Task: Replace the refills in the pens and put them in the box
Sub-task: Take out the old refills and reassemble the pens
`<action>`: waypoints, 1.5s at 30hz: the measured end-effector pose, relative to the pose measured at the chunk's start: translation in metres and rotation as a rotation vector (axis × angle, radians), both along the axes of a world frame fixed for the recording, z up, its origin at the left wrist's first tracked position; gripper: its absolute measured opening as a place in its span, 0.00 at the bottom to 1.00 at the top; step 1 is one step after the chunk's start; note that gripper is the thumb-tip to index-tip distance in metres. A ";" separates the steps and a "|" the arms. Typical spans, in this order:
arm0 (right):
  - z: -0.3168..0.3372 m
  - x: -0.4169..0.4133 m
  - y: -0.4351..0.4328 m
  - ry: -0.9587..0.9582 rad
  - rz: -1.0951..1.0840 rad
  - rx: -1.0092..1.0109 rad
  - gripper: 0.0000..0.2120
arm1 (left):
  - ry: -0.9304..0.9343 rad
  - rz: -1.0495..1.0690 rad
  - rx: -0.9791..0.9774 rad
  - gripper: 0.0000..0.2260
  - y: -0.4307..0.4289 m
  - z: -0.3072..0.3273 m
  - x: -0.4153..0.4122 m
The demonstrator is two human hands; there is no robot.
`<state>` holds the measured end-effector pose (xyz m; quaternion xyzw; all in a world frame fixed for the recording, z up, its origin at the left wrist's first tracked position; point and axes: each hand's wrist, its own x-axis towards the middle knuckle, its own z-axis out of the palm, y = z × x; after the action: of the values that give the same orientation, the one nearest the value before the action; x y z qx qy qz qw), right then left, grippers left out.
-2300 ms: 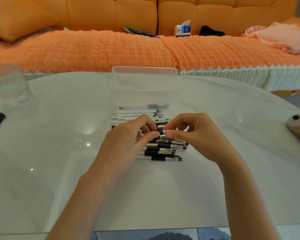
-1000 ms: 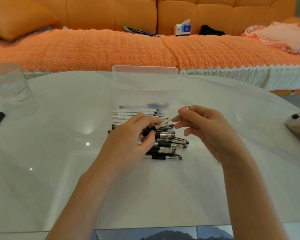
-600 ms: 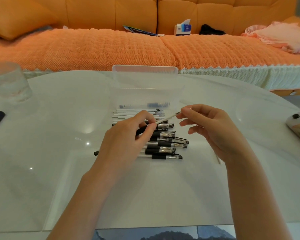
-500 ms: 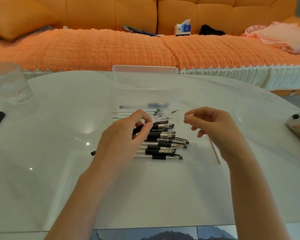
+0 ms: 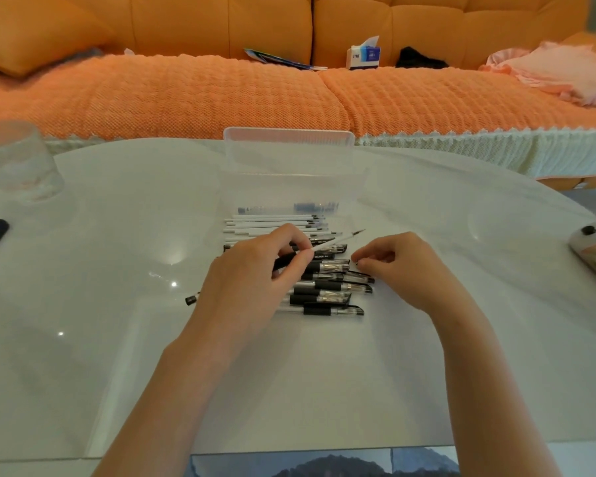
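The left hand has its grip closed round a pen just above the pile of pens on the surface, near the clear box, with a thin white refill poking out. The right hand is curled beside the pile; I cannot tell if its grip holds anything. The refill looks light, bendy and slippery, so pinch it softly near the pen, not the pointy tip.

Black-and-clear pens, white refills, orange textured sofa cover
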<state>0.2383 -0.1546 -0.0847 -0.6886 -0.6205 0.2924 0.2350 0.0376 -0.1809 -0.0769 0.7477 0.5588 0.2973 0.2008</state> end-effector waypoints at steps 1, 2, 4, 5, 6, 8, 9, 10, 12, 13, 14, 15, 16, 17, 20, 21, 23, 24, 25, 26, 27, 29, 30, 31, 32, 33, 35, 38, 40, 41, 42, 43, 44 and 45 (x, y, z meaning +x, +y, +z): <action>0.000 0.000 0.000 -0.001 0.005 0.001 0.07 | 0.003 -0.003 -0.001 0.02 0.000 0.000 0.000; -0.001 0.000 0.000 -0.002 0.009 0.003 0.07 | 0.002 -0.005 -0.003 0.02 0.000 0.000 0.000; -0.001 0.001 0.000 0.001 0.017 0.003 0.08 | -0.001 -0.007 -0.005 0.02 0.000 0.000 0.001; -0.001 0.001 0.000 0.002 0.021 0.003 0.08 | -0.002 -0.005 -0.005 0.02 0.000 0.000 0.001; -0.001 0.002 0.000 0.002 0.025 0.004 0.08 | -0.004 -0.003 -0.006 0.02 0.000 0.000 0.001; -0.002 0.003 0.000 0.001 0.023 0.008 0.09 | -0.005 -0.002 -0.006 0.02 0.000 0.001 0.001; -0.002 0.003 0.000 0.001 0.021 0.010 0.09 | -0.006 -0.003 -0.007 0.02 0.000 0.001 0.002; -0.002 0.003 0.000 0.000 0.019 0.010 0.09 | -0.007 -0.003 -0.008 0.02 0.000 0.000 0.001; -0.002 0.001 0.000 -0.003 0.009 0.012 0.09 | -0.010 -0.002 -0.009 0.03 0.000 0.000 0.001; -0.002 0.001 0.001 -0.007 0.002 0.018 0.09 | -0.010 -0.002 -0.010 0.03 0.000 0.000 0.002; -0.003 0.000 0.001 -0.008 -0.006 0.025 0.09 | -0.009 -0.002 -0.010 0.03 0.000 0.000 0.002; -0.003 -0.001 0.002 -0.008 -0.013 0.031 0.09 | -0.008 -0.002 -0.011 0.03 0.000 0.000 0.002; -0.003 -0.001 0.003 -0.007 -0.018 0.034 0.09 | -0.007 -0.001 -0.012 0.03 0.000 0.000 0.002; -0.003 -0.001 0.003 -0.006 -0.018 0.035 0.09 | -0.006 -0.001 -0.013 0.03 0.000 0.000 0.003; -0.002 0.001 0.003 -0.004 -0.015 0.038 0.09 | -0.004 -0.005 -0.018 0.03 0.000 0.001 0.003; -0.001 0.003 0.002 0.004 -0.016 0.037 0.09 | -0.003 -0.006 -0.017 0.02 0.000 0.002 0.003; -0.001 0.003 0.001 0.011 -0.014 0.026 0.10 | -0.007 -0.005 -0.013 0.02 0.000 0.001 0.003; -0.001 0.004 0.001 0.010 -0.013 0.020 0.09 | -0.012 -0.005 -0.011 0.02 0.000 0.001 0.003; -0.001 0.004 0.001 0.009 -0.014 0.022 0.09 | -0.015 -0.005 -0.010 0.02 0.000 0.001 0.003; -0.001 0.005 0.001 0.015 -0.021 0.032 0.09 | -0.017 -0.005 -0.008 0.02 -0.001 0.001 0.003; 0.000 0.006 0.001 0.030 -0.032 0.048 0.10 | -0.017 -0.005 -0.007 0.02 -0.001 0.001 0.003; 0.003 0.006 0.000 0.110 -0.047 0.089 0.10 | -0.024 -0.006 -0.007 0.02 -0.001 0.001 0.003; 0.006 0.006 -0.001 0.176 -0.045 0.111 0.10 | -0.033 -0.007 -0.005 0.02 -0.001 0.001 0.003; 0.009 0.004 -0.003 0.253 -0.036 0.126 0.09 | -0.047 -0.008 -0.002 0.02 -0.001 0.001 0.003; 0.013 0.002 -0.005 0.334 -0.019 0.131 0.08 | -0.067 -0.008 0.003 0.02 -0.001 0.000 0.003; 0.016 0.000 -0.008 0.410 0.004 0.122 0.07 | -0.091 -0.007 0.009 0.02 0.000 0.000 0.004; 0.020 -0.005 -0.011 0.524 0.059 0.080 0.05 | -0.145 -0.005 0.018 0.02 0.000 -0.001 0.006; 0.022 -0.009 -0.011 0.682 0.113 0.044 0.05 | -0.214 -0.031 0.016 0.02 0.000 -0.001 0.011; 0.023 -0.009 -0.011 0.747 0.158 0.018 0.07 | -0.235 -0.053 0.015 0.02 -0.001 0.000 0.013; 0.024 -0.009 -0.012 0.773 0.181 -0.004 0.08 | -0.240 -0.054 0.018 0.02 -0.001 0.000 0.013; 0.025 -0.008 -0.012 0.795 0.200 -0.026 0.08 | -0.246 -0.049 0.024 0.02 -0.001 0.001 0.013; 0.025 -0.008 -0.012 0.812 0.215 -0.039 0.09 | -0.249 -0.040 0.031 0.02 -0.001 0.001 0.013; 0.025 -0.007 -0.012 0.825 0.223 -0.041 0.10 | -0.250 -0.034 0.035 0.02 -0.001 0.001 0.013; 0.024 -0.008 -0.012 0.841 0.226 -0.033 0.10 | -0.251 -0.034 0.035 0.02 -0.001 0.002 0.013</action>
<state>0.2303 -0.1662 -0.0602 -0.4408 -0.5375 0.5813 0.4229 0.0502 -0.1818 -0.0752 0.7172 0.5114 0.3949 0.2611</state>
